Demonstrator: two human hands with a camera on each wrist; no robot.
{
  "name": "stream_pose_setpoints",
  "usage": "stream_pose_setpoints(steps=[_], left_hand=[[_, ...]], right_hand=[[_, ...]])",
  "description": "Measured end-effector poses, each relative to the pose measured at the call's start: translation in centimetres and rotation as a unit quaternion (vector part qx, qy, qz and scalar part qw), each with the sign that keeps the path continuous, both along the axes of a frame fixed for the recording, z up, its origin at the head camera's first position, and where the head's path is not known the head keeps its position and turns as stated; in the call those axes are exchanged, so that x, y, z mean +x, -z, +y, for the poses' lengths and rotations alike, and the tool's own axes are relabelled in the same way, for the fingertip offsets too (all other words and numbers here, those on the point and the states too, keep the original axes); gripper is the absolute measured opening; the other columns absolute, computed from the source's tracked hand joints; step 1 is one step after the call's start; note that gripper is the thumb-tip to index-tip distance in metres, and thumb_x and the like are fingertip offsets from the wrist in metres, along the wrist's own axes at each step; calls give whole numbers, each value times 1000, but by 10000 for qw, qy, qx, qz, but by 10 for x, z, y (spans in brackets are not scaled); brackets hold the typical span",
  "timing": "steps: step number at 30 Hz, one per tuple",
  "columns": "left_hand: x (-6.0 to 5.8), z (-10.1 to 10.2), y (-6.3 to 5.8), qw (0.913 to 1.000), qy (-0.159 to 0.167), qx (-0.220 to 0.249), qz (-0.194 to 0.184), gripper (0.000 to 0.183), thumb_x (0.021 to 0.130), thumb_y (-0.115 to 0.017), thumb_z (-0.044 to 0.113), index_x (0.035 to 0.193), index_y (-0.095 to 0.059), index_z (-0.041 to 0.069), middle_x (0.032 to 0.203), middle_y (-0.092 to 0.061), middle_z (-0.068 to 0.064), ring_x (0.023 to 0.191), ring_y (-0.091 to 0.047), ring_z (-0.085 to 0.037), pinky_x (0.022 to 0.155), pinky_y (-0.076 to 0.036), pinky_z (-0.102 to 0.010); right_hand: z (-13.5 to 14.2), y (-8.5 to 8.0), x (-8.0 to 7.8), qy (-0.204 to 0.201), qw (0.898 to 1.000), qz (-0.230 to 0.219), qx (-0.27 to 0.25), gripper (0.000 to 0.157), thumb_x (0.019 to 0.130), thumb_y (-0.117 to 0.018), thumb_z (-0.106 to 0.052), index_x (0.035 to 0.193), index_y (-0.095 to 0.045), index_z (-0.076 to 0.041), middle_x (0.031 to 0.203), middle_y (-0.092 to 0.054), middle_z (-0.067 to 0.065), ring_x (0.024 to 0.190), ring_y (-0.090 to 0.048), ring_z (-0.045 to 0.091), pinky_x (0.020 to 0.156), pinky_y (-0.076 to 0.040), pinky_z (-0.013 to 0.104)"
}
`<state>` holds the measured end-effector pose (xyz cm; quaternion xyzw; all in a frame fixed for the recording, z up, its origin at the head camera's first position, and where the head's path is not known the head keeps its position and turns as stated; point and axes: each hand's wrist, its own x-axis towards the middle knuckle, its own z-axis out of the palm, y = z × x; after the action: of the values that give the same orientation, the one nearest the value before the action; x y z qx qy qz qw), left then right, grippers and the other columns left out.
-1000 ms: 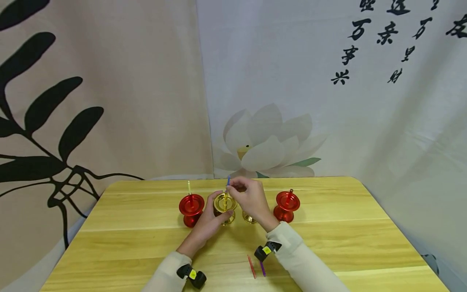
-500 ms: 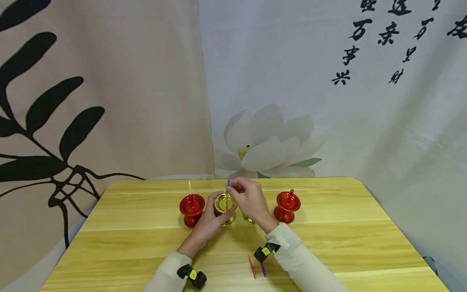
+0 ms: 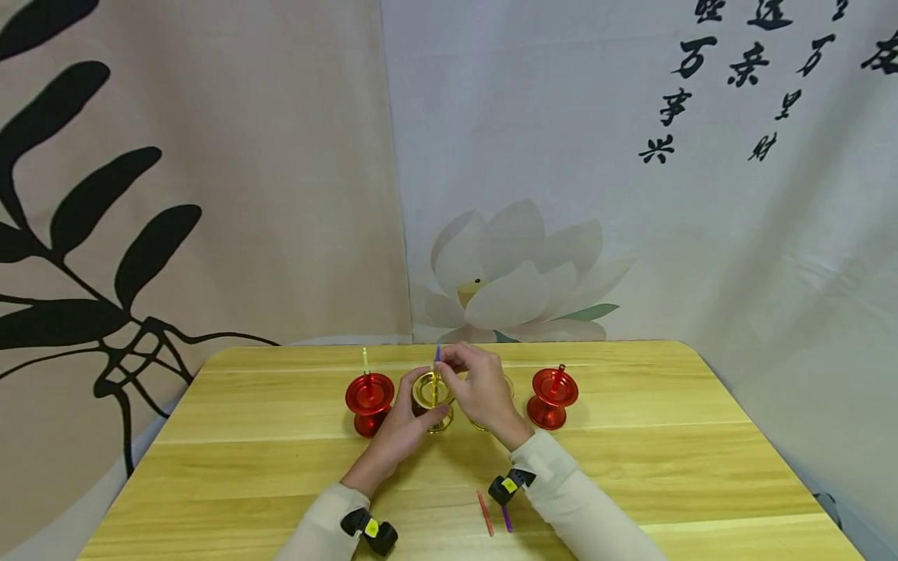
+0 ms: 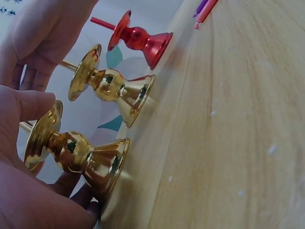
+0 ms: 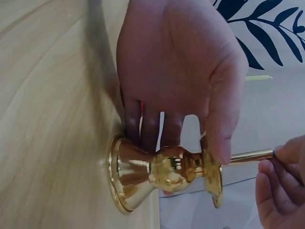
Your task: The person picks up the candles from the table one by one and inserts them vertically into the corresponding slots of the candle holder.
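Note:
My left hand (image 3: 396,432) grips a shiny gold candlestick (image 3: 436,417) that stands upright on the table, its thumb at the drip plate and fingers around the far side. Above the plate, my right hand (image 3: 484,389) pinches a thin blue candle (image 3: 438,353) between thumb and fingertips. In the right wrist view those fingertips are right at the top of the candlestick's narrow tube (image 5: 250,156), and the candle's lower end is hidden there. A second gold candlestick (image 4: 108,86) stands just to the right, mostly behind my right hand in the head view.
A red candlestick (image 3: 369,394) bearing a pale yellow candle (image 3: 365,360) stands on the left. Another red candlestick (image 3: 551,396), with a bare tube, stands on the right. Nearer me, a pink-red candle (image 3: 485,514) and a purple candle (image 3: 506,519) lie on the wooden table (image 3: 666,467).
The blue candle has shifted slightly left and down, and my right hand has moved a little with it. My left hand keeps its grip on the gold candlestick.

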<state>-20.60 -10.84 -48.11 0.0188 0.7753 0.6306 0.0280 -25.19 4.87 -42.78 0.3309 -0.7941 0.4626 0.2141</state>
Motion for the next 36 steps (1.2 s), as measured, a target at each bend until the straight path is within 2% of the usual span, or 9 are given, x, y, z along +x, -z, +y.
stream_pose_setpoints(steps=[4, 10, 17, 23, 26, 30, 36], left_hand=[[-1, 1, 0, 10000, -7, -17, 21, 70, 89, -73, 33, 145, -31, 30, 152, -33, -13, 141, -29, -32, 111, -22, -61], [-1, 1, 1, 9999, 18, -77, 79, 71, 89, -73, 33, 146, -31, 28, 152, -33, -14, 141, -29, -33, 111, -21, -62], [0, 1, -1, 9999, 2, -139, 82, 74, 88, -74, 37, 147, -31, 28, 149, -38, -14, 139, -33, -33, 109, -24, -61], [-1, 1, -2, 9999, 32, -105, 121, 75, 89, -73, 37, 149, -29, 25, 145, -44, -15, 135, -40, -32, 110, -26, -59], [-1, 1, -1, 9998, 19, -72, 162, 75, 89, -73, 35, 149, -29, 23, 142, -47, -14, 133, -42, -30, 110, -27, -56], [2, 2, -1, 9998, -82, -82, 137, 75, 89, -73, 35, 149, -29, 20, 141, -48, -14, 134, -41, -30, 110, -27, -56], [9, 3, -1, 9988, -236, -419, -56, 78, 90, -69, 44, 149, -29, 11, 149, -40, -18, 141, -31, -35, 113, -22, -57]], right_hand=[[1, 1, 0, 1, 10000, 6, 27, 4, 94, -67, -13, 94, -71, -10, 87, -67, -5, 77, -65, 4, 67, -57, 30], [2, 2, 1, 4, 10000, -44, 4, 4, 93, -68, -12, 95, -71, -10, 87, -67, -5, 77, -66, 4, 68, -56, 26], [8, -7, 10, 94, 9997, -240, -20, 8, 91, -70, -10, 99, -71, -9, 89, -68, -6, 76, -65, 4, 70, -57, 28], [26, -16, 27, 23, 9970, -735, 227, 11, 91, -70, -13, 100, -72, -8, 90, -69, -8, 77, -65, 3, 70, -56, 26], [38, -16, 39, -131, 9934, -1054, 429, 9, 90, -72, -14, 99, -72, -13, 90, -70, -10, 78, -65, 3, 70, -56, 27], [53, -10, 54, -328, 9879, -1359, 664, 10, 88, -73, -12, 96, -71, -19, 88, -69, -11, 76, -65, 5, 69, -56, 28], [72, 7, 72, -498, 9802, -1561, 1113, 11, 84, -74, -6, 90, -70, -15, 81, -67, -10, 70, -64, 5, 64, -55, 26]])
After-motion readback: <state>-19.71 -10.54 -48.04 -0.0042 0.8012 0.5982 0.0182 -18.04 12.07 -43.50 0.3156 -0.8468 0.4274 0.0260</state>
